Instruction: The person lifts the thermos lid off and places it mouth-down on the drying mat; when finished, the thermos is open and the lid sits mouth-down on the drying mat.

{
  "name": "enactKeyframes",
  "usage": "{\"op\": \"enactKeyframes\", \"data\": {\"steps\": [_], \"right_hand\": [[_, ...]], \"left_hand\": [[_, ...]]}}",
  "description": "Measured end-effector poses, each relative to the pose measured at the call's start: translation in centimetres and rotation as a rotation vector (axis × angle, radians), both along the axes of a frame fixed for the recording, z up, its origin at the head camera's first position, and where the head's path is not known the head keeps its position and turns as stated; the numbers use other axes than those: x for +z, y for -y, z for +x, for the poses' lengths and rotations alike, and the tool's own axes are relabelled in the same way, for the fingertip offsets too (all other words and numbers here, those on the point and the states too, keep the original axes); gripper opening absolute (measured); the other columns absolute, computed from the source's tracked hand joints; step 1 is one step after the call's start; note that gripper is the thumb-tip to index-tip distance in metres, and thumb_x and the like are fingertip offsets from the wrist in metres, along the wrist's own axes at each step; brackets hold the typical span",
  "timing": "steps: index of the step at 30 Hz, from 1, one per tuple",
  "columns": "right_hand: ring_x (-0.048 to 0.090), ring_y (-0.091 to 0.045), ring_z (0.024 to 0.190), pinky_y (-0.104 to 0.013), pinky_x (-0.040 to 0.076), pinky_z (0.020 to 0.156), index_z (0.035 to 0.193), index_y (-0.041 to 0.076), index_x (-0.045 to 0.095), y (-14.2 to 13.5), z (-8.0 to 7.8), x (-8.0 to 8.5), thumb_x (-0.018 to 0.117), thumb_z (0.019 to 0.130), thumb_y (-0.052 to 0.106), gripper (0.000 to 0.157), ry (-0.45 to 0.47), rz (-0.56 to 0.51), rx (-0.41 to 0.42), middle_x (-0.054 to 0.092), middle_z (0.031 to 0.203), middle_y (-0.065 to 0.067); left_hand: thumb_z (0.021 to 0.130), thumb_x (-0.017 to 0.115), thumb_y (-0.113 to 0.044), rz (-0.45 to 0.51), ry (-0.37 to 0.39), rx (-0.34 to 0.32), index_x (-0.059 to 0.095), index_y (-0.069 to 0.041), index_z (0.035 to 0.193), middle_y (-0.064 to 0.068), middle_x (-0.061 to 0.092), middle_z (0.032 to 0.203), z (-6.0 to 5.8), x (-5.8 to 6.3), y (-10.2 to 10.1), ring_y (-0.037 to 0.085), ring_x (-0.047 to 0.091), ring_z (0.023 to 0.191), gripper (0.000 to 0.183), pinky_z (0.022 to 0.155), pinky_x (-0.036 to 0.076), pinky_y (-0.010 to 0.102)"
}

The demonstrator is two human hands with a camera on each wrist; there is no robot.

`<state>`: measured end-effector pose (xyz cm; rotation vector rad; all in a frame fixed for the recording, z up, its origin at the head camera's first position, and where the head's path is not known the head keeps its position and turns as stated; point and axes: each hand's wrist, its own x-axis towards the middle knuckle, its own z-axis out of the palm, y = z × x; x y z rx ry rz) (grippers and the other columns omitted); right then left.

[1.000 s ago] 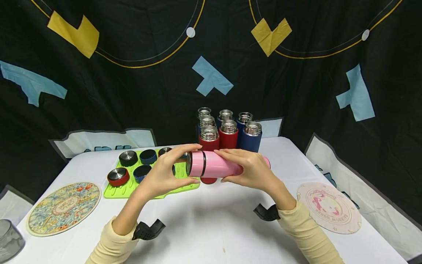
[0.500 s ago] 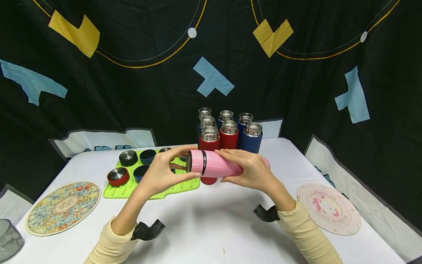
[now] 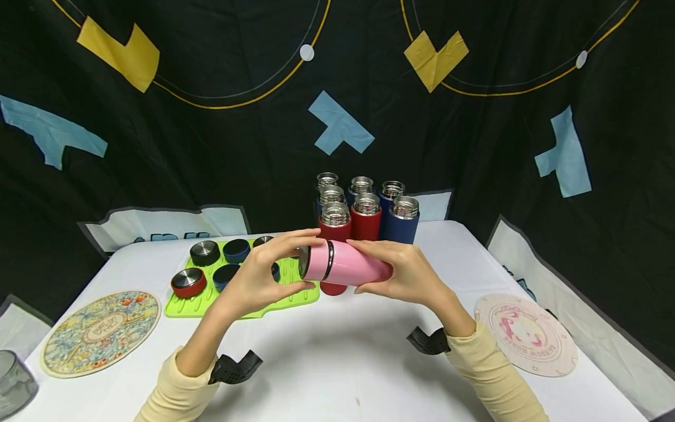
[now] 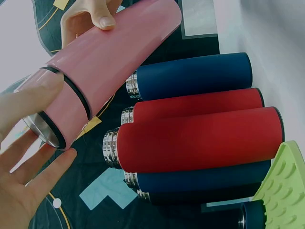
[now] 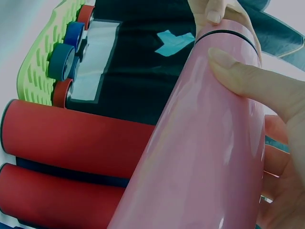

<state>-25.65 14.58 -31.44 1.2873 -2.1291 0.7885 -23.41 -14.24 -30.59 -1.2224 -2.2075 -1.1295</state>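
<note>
A pink thermos bottle (image 3: 355,264) is held in the air over the table, lying nearly level with its lid end to the left. My right hand (image 3: 406,272) grips its body, thumb below and fingers over the top. At the other end, my left hand (image 3: 263,272) holds the pink lid (image 3: 316,262) between thumb and fingers. The lid, with a dark band beside it and a steel top (image 4: 47,131), sits on the bottle. In the right wrist view the thumb (image 5: 228,71) presses along the pink body. Whether the lid is screwed tight cannot be told.
Several lidless red and blue bottles (image 3: 404,225) stand upright behind the hands. A green mat (image 3: 295,298) at left bears several lids, including a red lid (image 3: 188,282). Round placemats lie left (image 3: 100,334) and right (image 3: 527,334); a clear glass (image 3: 16,384) stands at the left edge.
The left fingers have shifted around the lid between frames. The pink bottle has tilted slightly, its right end dropping behind the right hand. Bottles and mat stay put.
</note>
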Motion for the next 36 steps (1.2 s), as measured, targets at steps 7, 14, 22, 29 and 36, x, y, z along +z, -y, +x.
{"op": "enactKeyframes", "data": {"steps": [7,14,22,29,36], "right_hand": [[0.064,-0.019,0.105,-0.035,0.056,0.082,0.13,0.011,0.062,0.07,0.16,0.0,0.092,0.064,0.028,0.075,0.009,0.009,0.0,0.066,0.12,-0.004],[0.062,-0.021,0.11,-0.037,0.056,0.083,0.13,0.012,0.062,0.18,0.22,-0.05,0.092,0.064,0.028,0.075,-0.032,0.016,-0.03,0.065,0.124,-0.004],[0.061,-0.022,0.113,-0.039,0.054,0.088,0.13,0.011,0.062,0.28,0.07,-0.02,0.092,0.063,0.027,0.075,-0.061,0.029,-0.035,0.064,0.124,-0.007],[0.061,-0.023,0.113,-0.04,0.054,0.087,0.129,0.011,0.062,0.18,-0.05,-0.03,0.093,0.061,0.026,0.076,-0.077,0.036,-0.05,0.065,0.123,-0.008],[0.064,-0.019,0.105,-0.035,0.056,0.083,0.129,0.012,0.063,-0.07,0.04,0.1,0.092,0.063,0.027,0.074,0.045,0.016,-0.002,0.066,0.12,-0.004]], "left_hand": [[0.071,0.086,-0.009,0.011,0.013,0.033,0.054,-0.014,0.135,0.006,0.053,0.136,-0.01,-0.08,-0.01,0.021,0.053,0.12,0.072,0.084,0.055,0.034],[0.072,0.087,-0.02,0.055,0.114,0.14,0.056,-0.014,0.134,0.004,0.063,0.12,0.09,-0.19,-0.1,0.018,0.061,0.101,0.07,0.074,0.058,0.029],[0.074,0.085,-0.025,0.052,0.184,0.203,0.057,-0.015,0.134,0.003,0.064,0.118,0.35,-0.02,-0.21,0.019,0.061,0.099,0.067,0.074,0.058,0.028],[0.076,0.083,-0.028,0.021,0.223,0.196,0.052,-0.018,0.138,0.003,0.06,0.124,0.21,0.05,-0.32,0.02,0.059,0.106,0.069,0.079,0.057,0.033],[0.071,0.087,-0.013,0.011,0.099,-0.025,0.051,-0.014,0.138,0.004,0.046,0.143,-0.31,-0.25,-0.07,0.021,0.045,0.128,0.077,0.092,0.051,0.037]]}}
